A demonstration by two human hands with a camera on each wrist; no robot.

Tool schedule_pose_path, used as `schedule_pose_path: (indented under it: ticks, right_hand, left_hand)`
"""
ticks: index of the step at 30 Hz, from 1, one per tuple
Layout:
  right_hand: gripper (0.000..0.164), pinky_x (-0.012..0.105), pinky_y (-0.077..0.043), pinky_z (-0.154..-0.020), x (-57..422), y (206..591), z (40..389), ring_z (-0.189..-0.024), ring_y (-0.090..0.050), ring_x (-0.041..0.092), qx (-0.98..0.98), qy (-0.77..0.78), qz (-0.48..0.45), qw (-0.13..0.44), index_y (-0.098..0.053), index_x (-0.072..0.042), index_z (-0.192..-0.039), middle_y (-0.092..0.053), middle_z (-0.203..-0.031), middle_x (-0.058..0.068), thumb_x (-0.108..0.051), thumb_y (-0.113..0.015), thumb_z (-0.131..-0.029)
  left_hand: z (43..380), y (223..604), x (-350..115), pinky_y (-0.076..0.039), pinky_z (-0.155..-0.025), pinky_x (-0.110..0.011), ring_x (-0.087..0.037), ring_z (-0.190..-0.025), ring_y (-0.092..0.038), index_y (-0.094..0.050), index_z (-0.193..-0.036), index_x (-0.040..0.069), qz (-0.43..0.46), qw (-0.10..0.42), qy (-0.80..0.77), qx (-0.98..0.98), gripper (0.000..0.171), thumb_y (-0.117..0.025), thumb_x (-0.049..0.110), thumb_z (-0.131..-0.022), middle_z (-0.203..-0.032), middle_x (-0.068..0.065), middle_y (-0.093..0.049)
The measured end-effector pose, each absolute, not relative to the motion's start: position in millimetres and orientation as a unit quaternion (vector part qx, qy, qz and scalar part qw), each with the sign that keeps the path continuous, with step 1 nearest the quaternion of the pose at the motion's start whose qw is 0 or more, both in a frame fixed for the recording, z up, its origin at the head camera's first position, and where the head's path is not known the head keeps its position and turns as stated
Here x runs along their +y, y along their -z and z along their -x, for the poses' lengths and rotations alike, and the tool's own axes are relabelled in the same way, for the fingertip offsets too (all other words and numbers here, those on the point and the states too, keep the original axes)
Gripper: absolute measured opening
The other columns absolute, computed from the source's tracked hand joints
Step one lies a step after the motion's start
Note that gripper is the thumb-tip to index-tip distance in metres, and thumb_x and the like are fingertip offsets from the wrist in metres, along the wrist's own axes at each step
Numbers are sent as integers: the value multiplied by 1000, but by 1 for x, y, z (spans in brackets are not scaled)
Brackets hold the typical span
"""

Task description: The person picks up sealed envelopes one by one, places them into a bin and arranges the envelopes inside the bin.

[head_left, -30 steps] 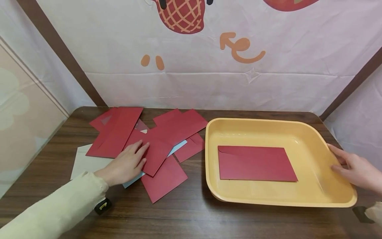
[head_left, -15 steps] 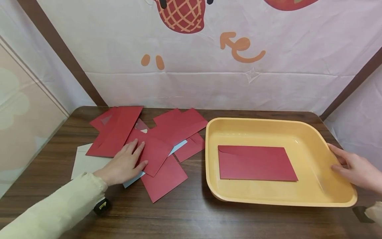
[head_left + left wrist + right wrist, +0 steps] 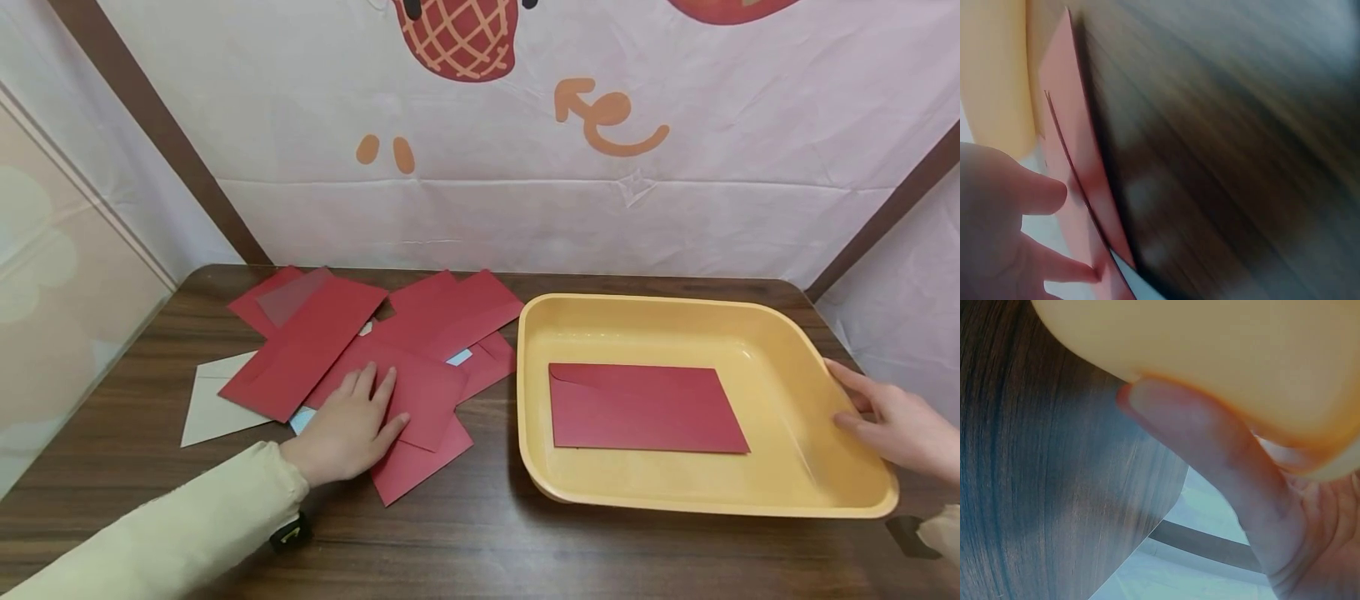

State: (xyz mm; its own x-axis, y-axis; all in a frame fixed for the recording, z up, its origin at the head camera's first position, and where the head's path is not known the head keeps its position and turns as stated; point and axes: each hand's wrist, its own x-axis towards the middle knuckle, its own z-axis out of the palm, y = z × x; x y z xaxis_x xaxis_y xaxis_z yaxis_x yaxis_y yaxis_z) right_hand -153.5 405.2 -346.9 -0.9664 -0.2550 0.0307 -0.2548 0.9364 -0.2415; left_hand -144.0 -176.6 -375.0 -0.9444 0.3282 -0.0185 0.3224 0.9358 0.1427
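My left hand (image 3: 341,437) lies with spread fingers on a red envelope (image 3: 438,392) in a loose pile left of the tray. In the left wrist view the fingertips press on the red envelope (image 3: 1088,234), whose edge lifts slightly above another red envelope (image 3: 1079,81). Part of a light blue sheet (image 3: 302,419) shows under the left hand. At the right, my right hand (image 3: 900,429) holds the side rim of a yellow tray (image 3: 787,483). The thumb (image 3: 1191,419) runs along the tray wall in the right wrist view. One dark red envelope (image 3: 645,408) lies flat inside the tray.
More red envelopes (image 3: 303,350) overlap at the back left, some with a translucent sheet (image 3: 292,296). A beige envelope (image 3: 217,408) sticks out at the pile's left side. The dark wooden table (image 3: 450,558) ends against a printed cloth wall (image 3: 525,225).
My left hand has slid right, pushing the red envelope beneath it over the light blue sheet. The red envelope behind it has shifted and turned slightly. My right hand and the tray stay put.
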Motion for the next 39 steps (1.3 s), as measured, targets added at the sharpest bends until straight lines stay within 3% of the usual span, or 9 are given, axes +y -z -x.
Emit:
schedule_pose_path:
  ticks: [9,14,22,29,39]
  right_hand:
    - [61,22,-39,-50,404,346,153,-52,-46,-6,983,127,129,4,-30,24,-132,-67,-74,11,7,-61,-82]
    - [63,23,-42,-48,405,348,153,-49,-52,-3,982,149,113,25,-25,23,-136,-68,-77,19,8,-58,-85]
    - [60,22,-40,-50,405,348,153,-53,-46,-7,983,131,129,-3,-32,25,-131,-67,-74,13,8,-61,-81]
    - [60,22,-40,-51,405,346,154,-53,-46,-8,983,129,131,-5,-31,25,-131,-67,-75,14,8,-61,-81]
    - [60,21,-39,-51,403,346,152,-55,-45,-9,982,133,136,-10,-34,24,-130,-66,-73,9,8,-61,-80]
  left_hand:
    - [140,376,-153,-42,-96,-49,-39,-112,-42,-40,-140,-10,-193,22,-42,980,66,-59,34,-93,-124,-29,-45]
    - [142,376,-143,-43,-87,-44,-34,-102,-41,-41,-138,-11,-204,18,-31,978,67,-57,36,-94,-114,-26,-46]
    - [141,373,-153,-36,-103,-53,-41,-122,-39,-39,-139,-10,-187,17,-113,976,64,-59,31,-93,-134,-28,-40]
    - [135,377,-175,-38,-102,-53,-43,-122,-41,-42,-135,-12,-188,-27,-116,975,64,-63,29,-91,-134,-29,-42]
    - [136,377,-196,-34,-105,-57,-48,-130,-34,-36,-139,-14,-150,-7,-115,982,69,-61,30,-92,-142,-35,-34]
